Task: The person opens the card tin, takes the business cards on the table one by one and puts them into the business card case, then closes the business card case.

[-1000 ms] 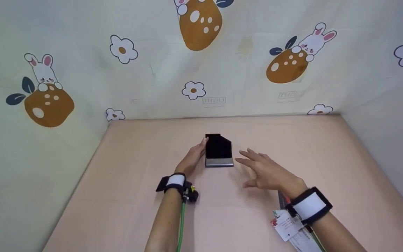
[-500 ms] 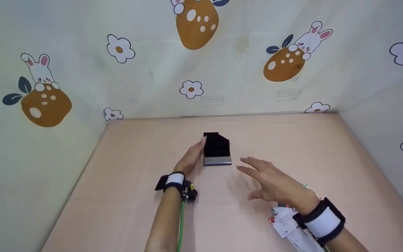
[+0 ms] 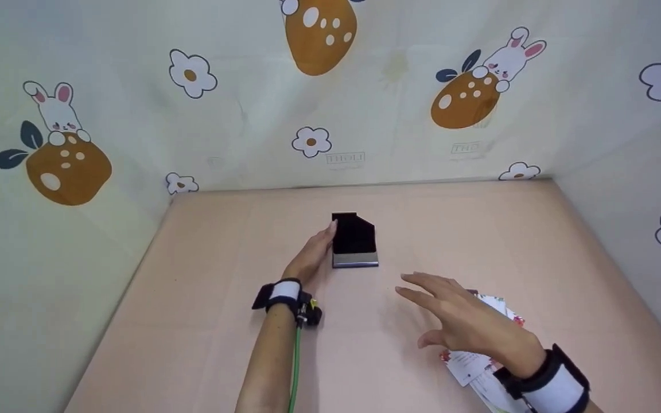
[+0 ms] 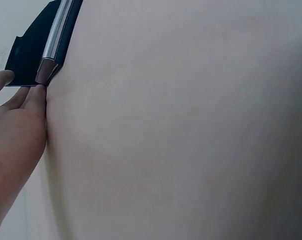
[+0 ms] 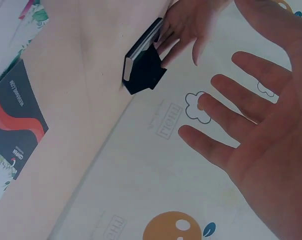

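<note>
the left hand (image 3: 311, 256) rests straight fingers against the left side of the black stand (image 3: 354, 242) mid-table, likely to steady it upright. the right hand (image 3: 463, 320), fingers spread and holding nothing, has drawn back from the stand toward the cards (image 3: 482, 361).

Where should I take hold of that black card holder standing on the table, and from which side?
Likely best across its two upright side edges. The black card holder stands tilted back on a silver base bar. The left hand already touches its left edge, so the open right hand could come from the right and pinch from above, clear of the cards.
</note>
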`<control>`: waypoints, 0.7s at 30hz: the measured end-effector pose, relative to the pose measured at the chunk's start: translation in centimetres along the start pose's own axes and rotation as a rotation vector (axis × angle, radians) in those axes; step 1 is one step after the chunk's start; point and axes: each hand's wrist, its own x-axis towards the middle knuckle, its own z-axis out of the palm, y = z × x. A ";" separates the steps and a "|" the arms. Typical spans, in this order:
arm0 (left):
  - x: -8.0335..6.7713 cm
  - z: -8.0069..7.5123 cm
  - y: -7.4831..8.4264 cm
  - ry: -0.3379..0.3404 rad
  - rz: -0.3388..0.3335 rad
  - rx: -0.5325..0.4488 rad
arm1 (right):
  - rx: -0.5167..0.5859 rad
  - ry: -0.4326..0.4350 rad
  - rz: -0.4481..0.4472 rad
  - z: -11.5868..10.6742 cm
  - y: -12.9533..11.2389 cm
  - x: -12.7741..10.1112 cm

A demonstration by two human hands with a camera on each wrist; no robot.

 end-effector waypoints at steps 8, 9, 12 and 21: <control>0.0 -0.1 0.2 -0.025 -0.016 0.002 | -0.002 -0.053 0.052 -0.3 0.7 -3.0; -0.1 -0.1 0.3 -0.029 -0.012 -0.001 | 0.008 -0.070 0.069 -0.3 0.8 -3.3; -0.1 -0.2 0.2 -0.039 0.001 -0.013 | 0.060 -0.143 0.139 -0.6 1.1 -4.1; 0.0 -0.1 0.1 -0.048 0.017 -0.020 | 0.019 -0.158 0.154 -0.9 1.6 -6.2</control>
